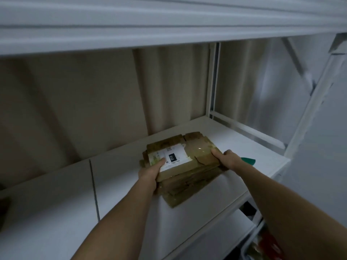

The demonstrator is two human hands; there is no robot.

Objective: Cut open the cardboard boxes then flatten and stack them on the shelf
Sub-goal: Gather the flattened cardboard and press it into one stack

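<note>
Both hands grip one flattened cardboard stack [185,166] on the white shelf [244,147]: left hand [150,172] at its near-left edge, right hand [228,158] at its right edge. Bare shelf surrounds it; one green object [248,160] lies just right.

place: storeroom | cues: white metal shelving [216,132]; corrugated wall [93,102]; flattened cardboard [187,177]
</note>
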